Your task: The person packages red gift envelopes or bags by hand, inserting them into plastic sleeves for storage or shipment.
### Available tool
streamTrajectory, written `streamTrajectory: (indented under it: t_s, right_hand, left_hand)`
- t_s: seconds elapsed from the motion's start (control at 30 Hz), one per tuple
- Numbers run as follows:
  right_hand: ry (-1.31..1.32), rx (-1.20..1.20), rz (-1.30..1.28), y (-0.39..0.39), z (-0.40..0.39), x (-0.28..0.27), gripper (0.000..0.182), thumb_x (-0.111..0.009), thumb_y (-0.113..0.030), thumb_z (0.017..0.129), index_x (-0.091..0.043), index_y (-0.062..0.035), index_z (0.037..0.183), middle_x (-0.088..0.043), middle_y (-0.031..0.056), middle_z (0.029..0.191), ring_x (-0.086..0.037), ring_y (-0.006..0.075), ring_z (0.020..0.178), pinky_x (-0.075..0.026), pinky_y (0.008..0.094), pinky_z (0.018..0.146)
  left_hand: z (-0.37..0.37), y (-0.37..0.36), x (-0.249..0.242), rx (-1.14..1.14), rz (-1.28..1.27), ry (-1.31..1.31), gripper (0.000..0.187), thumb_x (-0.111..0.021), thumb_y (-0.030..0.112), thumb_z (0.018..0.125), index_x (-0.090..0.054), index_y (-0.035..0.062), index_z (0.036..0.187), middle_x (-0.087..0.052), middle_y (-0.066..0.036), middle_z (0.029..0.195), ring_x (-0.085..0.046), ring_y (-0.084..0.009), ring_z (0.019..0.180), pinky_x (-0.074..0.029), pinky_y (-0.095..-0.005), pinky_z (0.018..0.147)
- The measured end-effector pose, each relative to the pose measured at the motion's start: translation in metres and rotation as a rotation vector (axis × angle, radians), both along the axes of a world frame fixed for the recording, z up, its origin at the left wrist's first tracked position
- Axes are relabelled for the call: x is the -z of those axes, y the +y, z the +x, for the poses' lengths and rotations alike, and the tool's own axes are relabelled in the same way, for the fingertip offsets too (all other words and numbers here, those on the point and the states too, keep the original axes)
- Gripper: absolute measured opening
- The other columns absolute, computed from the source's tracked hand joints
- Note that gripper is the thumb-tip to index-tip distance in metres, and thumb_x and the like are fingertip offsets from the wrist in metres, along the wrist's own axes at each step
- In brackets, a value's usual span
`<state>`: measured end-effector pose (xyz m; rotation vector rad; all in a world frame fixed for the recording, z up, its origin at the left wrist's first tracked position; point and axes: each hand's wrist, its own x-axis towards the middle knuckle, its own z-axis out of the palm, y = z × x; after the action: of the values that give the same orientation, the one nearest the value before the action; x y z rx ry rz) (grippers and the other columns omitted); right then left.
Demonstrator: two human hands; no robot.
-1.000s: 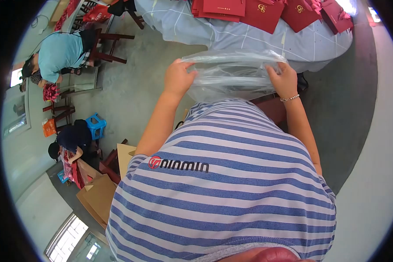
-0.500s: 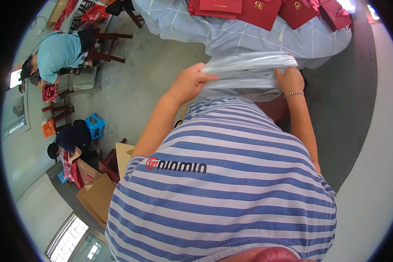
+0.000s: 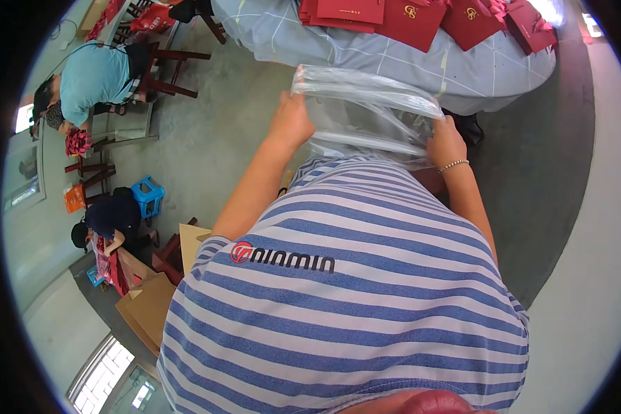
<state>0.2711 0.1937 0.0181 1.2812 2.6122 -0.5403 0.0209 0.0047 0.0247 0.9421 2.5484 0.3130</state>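
Note:
A large clear plastic bag (image 3: 376,114) stretches between my two hands, in front of my body and near the table's edge. Its folded, shiny upper edge slants down from left to right. My left hand (image 3: 293,121) is closed on its left end, the fingertips partly behind the film. Lower, at the right end, my right hand (image 3: 448,143) grips the bag with bent fingers; a beaded bracelet is on that wrist. The bag's lower part hangs against my striped shirt (image 3: 352,276).
A table with a grey checked cloth (image 3: 283,41) stands ahead, bearing several red gift bags (image 3: 410,21). At left, one person in a light blue top (image 3: 93,79) and another in dark clothes (image 3: 114,214) sit bent over. A blue stool (image 3: 147,196) and cardboard boxes (image 3: 148,310) are there too.
My left hand has moved up and leftward, and my right hand slightly down and leftward. The bag is spread wider and now slants, with more of its see-through middle showing.

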Motion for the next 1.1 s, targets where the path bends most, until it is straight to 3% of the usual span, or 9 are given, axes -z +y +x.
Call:
streamTrajectory:
  t_s: [0.07,0.2,0.3,0.53,0.7,0.83,0.9,0.97,1.1]
  right_hand:
    - [0.098,-0.069,-0.108,0.006,0.006,0.008,0.055,-0.069,-0.013,0.078,-0.052,-0.0146,0.130,-0.052,0.0232,0.119,-0.059,0.0437,0.101,-0.050,0.0479,0.085]
    - [0.341,-0.229,-0.054,0.013,0.012,0.027,0.059,-0.079,-0.015,0.069,-0.060,-0.0138,0.124,-0.047,0.0253,0.133,-0.051,0.0441,0.115,-0.045,0.0448,0.097]
    - [0.559,-0.297,0.410,0.002,-0.012,-0.019,0.062,-0.083,-0.016,0.065,-0.060,-0.0091,0.121,-0.038,0.0283,0.141,-0.043,0.0420,0.126,-0.041,0.0416,0.102]
    - [0.875,0.041,-0.188,0.004,-0.031,0.030,0.091,-0.085,-0.014,0.065,-0.035,-0.0024,0.140,-0.058,0.0182,0.118,-0.064,0.0294,0.094,-0.052,0.0366,0.081]
    - [0.295,-0.015,-0.103,-0.007,-0.024,0.031,0.103,-0.086,-0.034,0.062,-0.031,-0.0021,0.143,-0.064,0.0217,0.108,-0.063,0.0387,0.098,-0.051,0.0427,0.082]
    - [0.353,-0.184,-0.152,-0.020,-0.011,0.058,0.097,-0.081,-0.028,0.065,-0.029,0.0001,0.142,-0.060,0.0281,0.117,-0.060,0.0427,0.105,-0.049,0.0447,0.090]
    - [0.103,-0.094,-0.500,-0.025,-0.009,0.077,0.095,-0.077,-0.022,0.068,-0.023,-0.0005,0.143,-0.061,0.0313,0.111,-0.060,0.0450,0.102,-0.050,0.0470,0.087]
    - [0.035,-0.158,-0.472,-0.023,0.001,0.125,0.087,-0.068,-0.015,0.074,-0.019,-0.0078,0.146,-0.063,0.0342,0.096,-0.061,0.0481,0.095,-0.050,0.0505,0.083]
    - [0.059,-0.187,-0.311,-0.027,0.005,0.082,0.072,-0.067,-0.020,0.078,-0.033,-0.0092,0.140,-0.064,0.0296,0.098,-0.062,0.0471,0.093,-0.050,0.0509,0.081]
  left_hand:
    - [-0.014,-0.005,0.029,0.136,0.359,-0.113,0.100,-0.054,-0.005,0.071,-0.002,0.0186,0.153,-0.056,-0.023,0.109,-0.059,-0.0418,0.102,-0.049,-0.0469,0.087]
    - [-0.014,-0.003,0.012,0.093,0.280,-0.277,0.097,-0.052,-0.007,0.071,-0.005,0.0170,0.153,-0.058,-0.021,0.111,-0.061,-0.0379,0.101,-0.050,-0.0451,0.086]
    - [-0.007,-0.003,0.004,0.002,0.375,-0.451,0.090,-0.047,-0.012,0.071,-0.017,0.0140,0.152,-0.060,-0.019,0.111,-0.064,-0.0305,0.098,-0.052,-0.0398,0.083]
    - [-0.005,-0.006,0.011,0.063,0.642,-0.667,0.089,-0.038,-0.018,0.070,-0.023,0.0157,0.151,-0.057,-0.010,0.112,-0.062,-0.0191,0.091,-0.051,-0.0280,0.079]
    - [0.002,-0.009,0.006,-0.097,0.647,-0.590,0.068,-0.044,-0.012,0.073,-0.049,0.0114,0.136,-0.062,-0.004,0.098,-0.062,-0.0160,0.087,-0.048,-0.0260,0.075]
    - [0.011,-0.008,0.006,-0.039,0.643,-0.221,0.018,-0.061,0.007,0.073,-0.064,0.0062,0.091,-0.065,-0.012,0.086,-0.063,-0.0197,0.078,-0.049,-0.0325,0.072]
    - [0.009,-0.009,0.007,-0.019,0.631,-0.322,0.021,-0.066,0.014,0.072,-0.064,0.0062,0.091,-0.065,-0.015,0.084,-0.063,-0.0250,0.076,-0.050,-0.0360,0.070]
    - [0.015,-0.008,0.003,-0.023,0.603,-0.312,0.023,-0.071,0.020,0.071,-0.063,0.0061,0.088,-0.065,-0.015,0.081,-0.063,-0.0279,0.073,-0.050,-0.0372,0.069]
    - [0.019,-0.010,-0.001,0.108,0.641,-0.153,0.039,-0.074,0.026,0.069,-0.065,0.0062,0.102,-0.062,-0.021,0.089,-0.060,-0.0388,0.083,-0.049,-0.0449,0.074]
